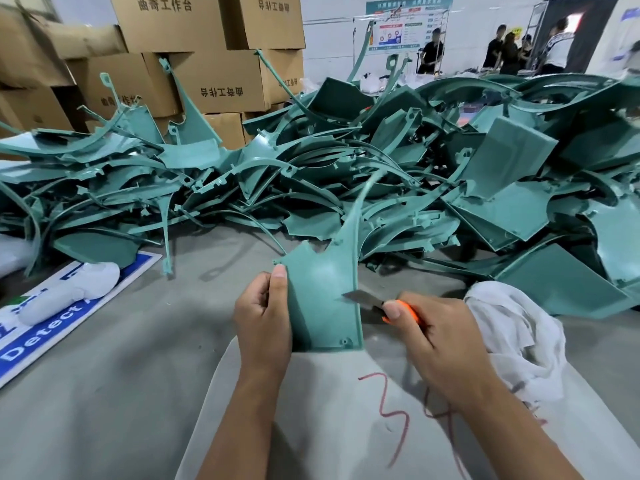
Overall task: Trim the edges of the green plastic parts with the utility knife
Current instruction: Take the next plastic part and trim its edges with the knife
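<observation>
My left hand grips the left edge of a green plastic part, thumb on its front face, holding it upright over the table. The part has a flat lower panel with a screw hole near its bottom edge and a long thin arm curving up to the right. My right hand holds an orange utility knife, thumb pressed on the handle. The bare blade lies against the part's right edge, about halfway up the panel.
A big heap of green plastic parts covers the far side of the grey table. White rags lie at right, a blue sign and white glove at left. Cardboard boxes stack behind. Several people stand far back right.
</observation>
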Tool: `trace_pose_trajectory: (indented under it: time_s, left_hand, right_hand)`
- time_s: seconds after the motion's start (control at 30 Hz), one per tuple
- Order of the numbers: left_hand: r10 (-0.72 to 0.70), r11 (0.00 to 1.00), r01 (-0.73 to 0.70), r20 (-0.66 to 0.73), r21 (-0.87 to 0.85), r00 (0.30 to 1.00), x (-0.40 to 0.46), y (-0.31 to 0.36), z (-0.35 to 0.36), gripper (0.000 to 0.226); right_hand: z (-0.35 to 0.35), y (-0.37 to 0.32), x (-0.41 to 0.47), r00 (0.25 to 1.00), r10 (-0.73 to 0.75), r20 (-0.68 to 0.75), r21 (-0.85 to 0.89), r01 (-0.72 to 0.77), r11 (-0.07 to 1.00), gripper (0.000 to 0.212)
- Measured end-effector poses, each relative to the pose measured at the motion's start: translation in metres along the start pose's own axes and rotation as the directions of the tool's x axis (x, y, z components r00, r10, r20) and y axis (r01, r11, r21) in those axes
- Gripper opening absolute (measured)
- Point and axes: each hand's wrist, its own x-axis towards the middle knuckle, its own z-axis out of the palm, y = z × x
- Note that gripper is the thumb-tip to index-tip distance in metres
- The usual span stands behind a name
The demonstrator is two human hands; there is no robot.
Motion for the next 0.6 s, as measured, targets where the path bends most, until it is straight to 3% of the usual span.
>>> trace_pose_trajectory:
  time_s: [0.3,0.43,0.6]
  left_hand:
    - [0.095,0.991,-0.118,0.275,0.067,0.957,-0.004,-0.002,-0.007,0.053]
    - [0.151,0.986,-0.167,0.313,0.022,0.937,-0.005,0.0,-0.011,0.053]
    - [0.083,0.991,-0.042,0.332,-0.128,0.94,-0.009,0.005,-0.011,0.05]
  right_hand:
    - [-0.007,0.001,0.005,0.965,0.091,-0.248,0.018,-0.089,0.996,0.046]
    - [-0.013,0.005,0.008,0.884,0.275,-0.377,0.125,-0.246,0.961,0.057]
    - [-0.019,0.017,0.011,0.749,0.552,-0.367,0.26,-0.487,0.834,0.077]
